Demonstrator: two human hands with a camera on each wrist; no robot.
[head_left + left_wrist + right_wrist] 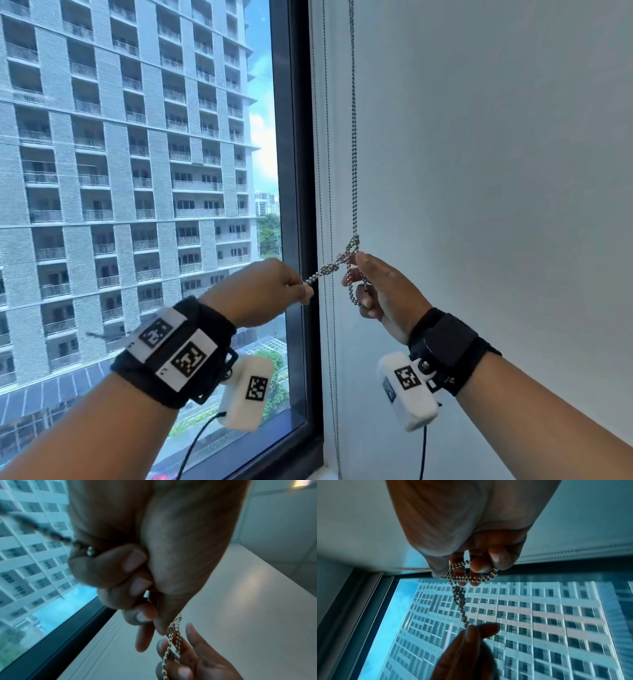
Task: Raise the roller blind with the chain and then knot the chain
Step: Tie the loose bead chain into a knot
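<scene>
You are knotting the chain (354, 219) beside the window frame (291, 171) (blind seemingly raised); left hand (263, 291) pinches the doubled end, right hand (380, 291) fingers curl inside the loop; next, draw it snug.

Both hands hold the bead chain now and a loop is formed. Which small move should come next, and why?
Probably the left hand should pull its doubled strand further away from the right hand. The chain already crosses itself in a loose knot, whose loop the right hand's fingers hold open; pulling would likely tighten it.
</scene>
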